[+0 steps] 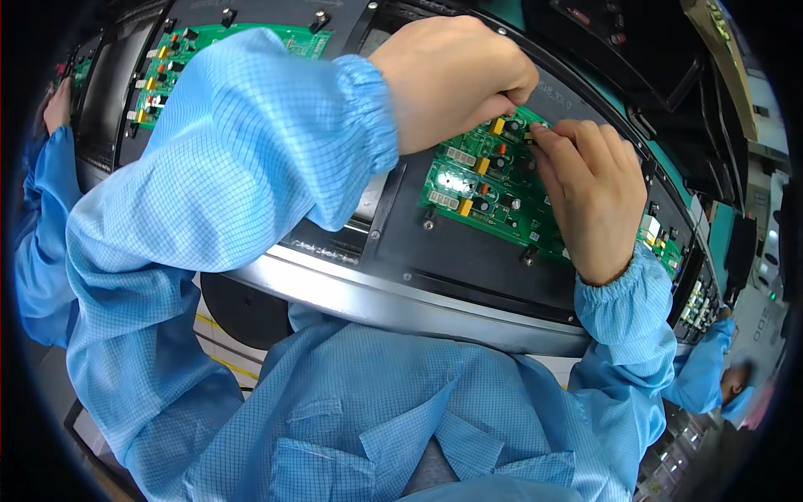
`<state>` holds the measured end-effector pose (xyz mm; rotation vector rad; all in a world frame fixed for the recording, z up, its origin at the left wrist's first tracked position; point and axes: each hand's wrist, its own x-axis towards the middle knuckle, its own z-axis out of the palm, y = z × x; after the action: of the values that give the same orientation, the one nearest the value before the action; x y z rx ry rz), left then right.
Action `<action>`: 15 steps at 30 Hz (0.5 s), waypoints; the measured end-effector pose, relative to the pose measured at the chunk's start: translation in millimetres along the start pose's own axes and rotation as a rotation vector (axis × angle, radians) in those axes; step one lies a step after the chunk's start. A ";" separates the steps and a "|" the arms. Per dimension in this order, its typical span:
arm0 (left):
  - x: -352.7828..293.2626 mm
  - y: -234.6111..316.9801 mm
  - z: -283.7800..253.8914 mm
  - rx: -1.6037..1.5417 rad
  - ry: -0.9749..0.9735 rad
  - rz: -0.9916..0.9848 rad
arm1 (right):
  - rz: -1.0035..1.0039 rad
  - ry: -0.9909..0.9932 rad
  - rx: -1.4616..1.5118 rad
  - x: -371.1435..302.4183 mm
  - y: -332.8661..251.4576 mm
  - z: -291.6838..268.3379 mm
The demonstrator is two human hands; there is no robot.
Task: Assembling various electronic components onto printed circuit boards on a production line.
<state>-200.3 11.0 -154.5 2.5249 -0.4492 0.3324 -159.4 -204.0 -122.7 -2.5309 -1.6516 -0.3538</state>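
Observation:
A green circuit board (523, 224) lies in a black carrier plate (468, 261) in front of me. It bears yellow block parts, white connectors, small dark cylinders and red-orange parts. My left hand (464, 79) reaches over its far edge, fingers curled down in a pinch. What those fingertips hold, if anything, is hidden behind the hand. My right hand (595, 197) comes in over the board's right side. Its thumb and forefinger are pinched together at the board's far part, close to the left fingertips. Whatever sits between them is too small to make out.
Another populated green board (280, 39) sits in a carrier to the left, partly behind my left sleeve. More boards (669, 251) continue to the right. A metal rail (376, 303) runs along the near edge. Co-workers' blue sleeves (48, 180) show at both sides. Black trays (615, 50) stand far right.

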 end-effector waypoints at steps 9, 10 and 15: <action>10.6 -3.8 -4.1 -0.289 -0.102 -0.047 | 0.011 -0.054 0.034 4.2 1.5 -4.5; 10.2 -4.4 -3.2 -0.278 -0.079 -0.032 | 0.021 -0.067 0.018 4.9 0.5 -5.7; 11.6 -19.1 37.4 -0.149 0.301 0.178 | 0.014 -0.080 -0.002 7.9 -0.7 -4.7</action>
<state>-177.2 2.5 -190.4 2.2466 -0.5563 0.7083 -157.7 -197.7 -116.3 -2.5890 -1.6606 -0.2561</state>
